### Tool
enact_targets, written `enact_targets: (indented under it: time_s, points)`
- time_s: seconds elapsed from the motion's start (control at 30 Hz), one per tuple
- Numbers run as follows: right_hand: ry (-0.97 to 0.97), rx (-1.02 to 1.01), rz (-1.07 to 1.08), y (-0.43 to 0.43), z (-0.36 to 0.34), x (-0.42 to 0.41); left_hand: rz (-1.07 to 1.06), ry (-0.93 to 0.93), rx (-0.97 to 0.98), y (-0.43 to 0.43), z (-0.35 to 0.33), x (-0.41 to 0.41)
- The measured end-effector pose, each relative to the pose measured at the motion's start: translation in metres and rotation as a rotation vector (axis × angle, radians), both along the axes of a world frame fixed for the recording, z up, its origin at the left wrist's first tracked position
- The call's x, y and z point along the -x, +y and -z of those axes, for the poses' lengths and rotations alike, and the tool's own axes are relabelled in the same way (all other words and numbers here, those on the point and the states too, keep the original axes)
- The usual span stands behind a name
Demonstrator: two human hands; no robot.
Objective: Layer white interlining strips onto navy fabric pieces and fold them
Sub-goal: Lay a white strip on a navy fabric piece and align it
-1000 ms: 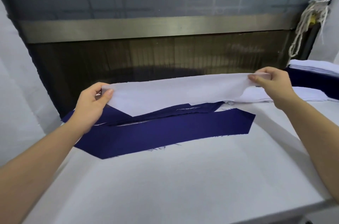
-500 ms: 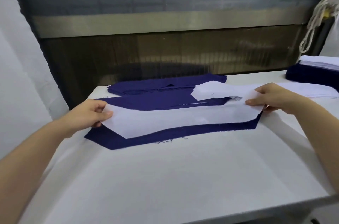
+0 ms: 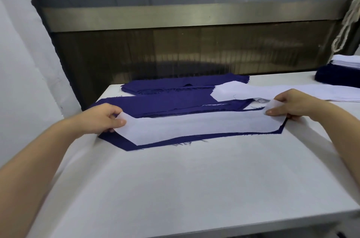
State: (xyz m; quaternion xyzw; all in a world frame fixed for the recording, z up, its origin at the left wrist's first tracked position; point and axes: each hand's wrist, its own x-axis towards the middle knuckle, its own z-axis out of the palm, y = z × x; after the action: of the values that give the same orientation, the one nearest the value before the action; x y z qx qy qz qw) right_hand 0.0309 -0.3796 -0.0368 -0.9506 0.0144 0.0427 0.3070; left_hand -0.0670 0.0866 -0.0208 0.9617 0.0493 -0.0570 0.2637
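White table (image 3: 194, 189) in front of a dark machine opening under a metal bar (image 3: 194, 17). Head view: left hand (image 3: 103, 119) pinches the left end of the white interlining strip (image 3: 204, 126), thumb on top; right hand (image 3: 292, 105) pinches its right end, so each grip is closed on the strip. It lies stretched along the navy fabric piece (image 3: 120, 142) near mid-table, with a navy margin showing on the near edge and left corner. Behind are a stack of navy pieces (image 3: 175, 85) and a pile of white strips (image 3: 302, 91). Judged step: layering, at alignment. Next move likely calls for squaring edges, letting go, smoothing flat, then folding without shifting the layers.
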Motion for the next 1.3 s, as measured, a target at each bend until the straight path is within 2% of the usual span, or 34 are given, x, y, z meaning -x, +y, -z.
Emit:
enact_targets:
  time_s: [0.33, 0.8, 1.3]
  points:
    - [-0.012, 0.020, -0.011, 0.0035, -0.0025, 0.0052, 0.057, -0.036, -0.128, -0.0020, -0.0009, 0.0025]
    - [-0.026, -0.064, 0.041, 0.0015, 0.0006, 0.0019, 0.065, -0.025, -0.117, -0.0003, -0.0001, -0.0006]
    - [-0.026, 0.018, 0.050, 0.0008, -0.0020, 0.0010, 0.115, -0.040, -0.159, -0.0006, 0.0014, -0.0006]
